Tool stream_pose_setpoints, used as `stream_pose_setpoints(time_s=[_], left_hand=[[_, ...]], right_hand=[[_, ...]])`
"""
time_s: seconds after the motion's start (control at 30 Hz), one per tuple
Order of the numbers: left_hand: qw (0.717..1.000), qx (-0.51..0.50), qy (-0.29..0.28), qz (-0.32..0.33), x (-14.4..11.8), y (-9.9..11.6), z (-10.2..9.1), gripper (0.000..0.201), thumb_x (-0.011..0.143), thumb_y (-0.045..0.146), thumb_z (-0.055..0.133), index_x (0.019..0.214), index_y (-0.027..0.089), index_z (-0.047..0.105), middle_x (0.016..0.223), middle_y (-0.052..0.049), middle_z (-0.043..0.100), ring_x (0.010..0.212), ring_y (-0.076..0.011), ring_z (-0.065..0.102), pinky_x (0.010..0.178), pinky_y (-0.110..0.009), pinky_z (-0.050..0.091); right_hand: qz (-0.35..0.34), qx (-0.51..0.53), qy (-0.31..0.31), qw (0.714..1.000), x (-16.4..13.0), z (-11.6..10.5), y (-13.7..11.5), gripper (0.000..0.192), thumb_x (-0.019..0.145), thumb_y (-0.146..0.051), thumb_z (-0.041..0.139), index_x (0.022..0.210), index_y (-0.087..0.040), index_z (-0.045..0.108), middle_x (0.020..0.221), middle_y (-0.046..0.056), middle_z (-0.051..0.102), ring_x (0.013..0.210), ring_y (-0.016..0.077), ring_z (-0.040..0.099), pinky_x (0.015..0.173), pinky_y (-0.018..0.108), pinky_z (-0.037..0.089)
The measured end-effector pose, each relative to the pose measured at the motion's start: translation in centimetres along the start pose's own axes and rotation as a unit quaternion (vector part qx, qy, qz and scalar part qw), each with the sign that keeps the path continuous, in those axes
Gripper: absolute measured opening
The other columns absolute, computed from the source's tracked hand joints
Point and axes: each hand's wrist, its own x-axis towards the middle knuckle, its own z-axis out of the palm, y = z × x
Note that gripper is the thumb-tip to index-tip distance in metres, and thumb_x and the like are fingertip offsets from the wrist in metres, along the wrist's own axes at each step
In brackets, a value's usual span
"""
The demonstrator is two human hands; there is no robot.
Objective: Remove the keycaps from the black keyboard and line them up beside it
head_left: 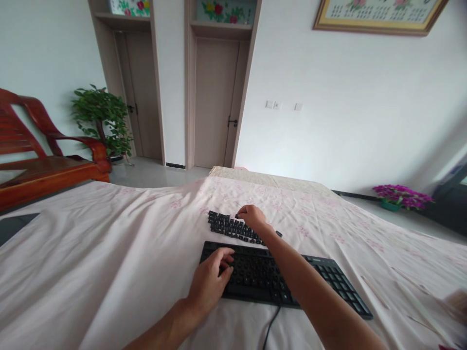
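Left hand (211,282) flat on keyboard (328,277), right hand (251,216) fingertips pinched on loose keycaps (226,226) beyond: light, rigid, scatter-prone, so pinch each by its sides.

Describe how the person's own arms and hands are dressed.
Both forearms are bare, with no sleeves in view. The left hand and right hand wear no gloves, and no rings, watch or bracelet show on the fingers or wrists.
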Motion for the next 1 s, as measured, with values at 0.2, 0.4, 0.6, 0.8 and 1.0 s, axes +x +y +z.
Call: stream_pose_setpoints(time_s=[0.2, 0.4, 0.6, 0.8, 1.0], left_hand=[[1.000, 0.006, -0.007, 0.002, 0.1, 0.0, 0.0, 0.038, 0.075, 0.012, 0.051, 0.110, 0.024, 0.059, 0.101, -0.002, 0.067, 0.084, -0.0151, 0.062, 0.082, -0.028, 0.047], [1.000, 0.016, -0.009, 0.006, 0.1, 0.2, -0.1, 0.037, 0.075, 0.011, 0.051, 0.108, 0.024, 0.060, 0.100, -0.001, 0.067, 0.085, -0.0159, 0.062, 0.082, -0.028, 0.047], [1.000, 0.021, -0.010, 0.011, 0.1, 0.2, -0.1, 0.037, 0.075, 0.010, 0.051, 0.107, 0.024, 0.060, 0.100, -0.002, 0.067, 0.086, -0.0163, 0.062, 0.083, -0.029, 0.047], [0.999, 0.024, -0.005, 0.030, -0.1, -0.2, -0.1, 0.035, 0.076, 0.011, 0.052, 0.108, 0.024, 0.059, 0.100, -0.001, 0.066, 0.085, -0.0152, 0.061, 0.083, -0.029, 0.047], [0.999, 0.013, -0.006, 0.047, -0.1, -0.4, 0.0, 0.034, 0.078, 0.012, 0.052, 0.110, 0.023, 0.058, 0.101, -0.001, 0.065, 0.081, -0.0124, 0.061, 0.081, -0.027, 0.048]], right_hand=[[0.022, -0.036, -0.017, 0.999, 1.9, 1.9, -0.1, 0.018, 0.073, -0.029, 0.065, 0.088, -0.028, 0.076, 0.090, 0.004, 0.073, 0.090, 0.0226, 0.065, 0.069, 0.028, 0.043], [0.016, -0.047, -0.035, 0.998, 2.4, 2.5, -0.8, 0.019, 0.071, -0.027, 0.064, 0.086, -0.028, 0.076, 0.093, 0.005, 0.072, 0.093, 0.0235, 0.064, 0.074, 0.029, 0.044], [0.018, -0.037, -0.030, 0.999, 2.0, 2.2, -1.0, 0.017, 0.073, -0.028, 0.064, 0.085, -0.025, 0.076, 0.093, 0.007, 0.072, 0.092, 0.0244, 0.065, 0.073, 0.029, 0.044], [-0.030, 0.021, -0.011, 0.999, 0.0, -0.3, -2.1, 0.042, 0.094, -0.040, 0.036, 0.093, -0.019, 0.073, 0.093, 0.008, 0.072, 0.087, 0.0185, 0.065, 0.074, 0.025, 0.044], [-0.175, 0.112, -0.018, 0.978, -6.8, -4.1, -1.6, 0.051, 0.098, -0.045, 0.026, 0.095, -0.022, 0.072, 0.082, 0.003, 0.072, 0.077, 0.0155, 0.063, 0.073, 0.025, 0.043]])
